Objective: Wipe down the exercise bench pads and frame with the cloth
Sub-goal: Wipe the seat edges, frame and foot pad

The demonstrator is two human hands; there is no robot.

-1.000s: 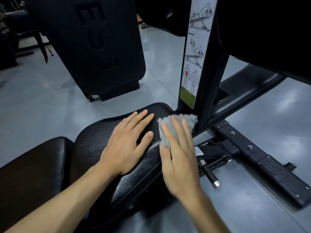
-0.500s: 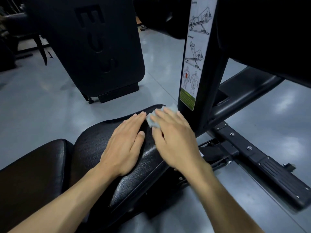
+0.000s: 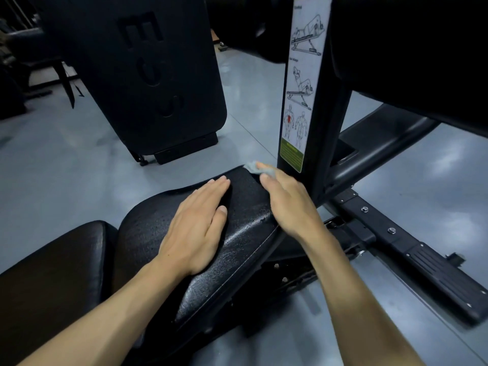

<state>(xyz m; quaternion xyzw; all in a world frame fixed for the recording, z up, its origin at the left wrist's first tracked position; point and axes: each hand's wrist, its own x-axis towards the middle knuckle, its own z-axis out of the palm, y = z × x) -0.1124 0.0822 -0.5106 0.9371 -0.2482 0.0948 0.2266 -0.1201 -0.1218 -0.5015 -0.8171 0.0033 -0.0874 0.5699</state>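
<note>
Done so far: While the cloth (image 3: 253,167) rubs the far tip of the seat pad (image 3: 245,207), I judge the wiping is only partly done.
Left to do: the other pad (image 3: 52,273) and the frame (image 3: 396,233), I think.
Right hand (image 3: 287,204): reaches forward, fingers pressing the cloth down; grip unclear.
Left hand (image 3: 196,225): flat on the pad, fingers straight, holding nothing.
</note>
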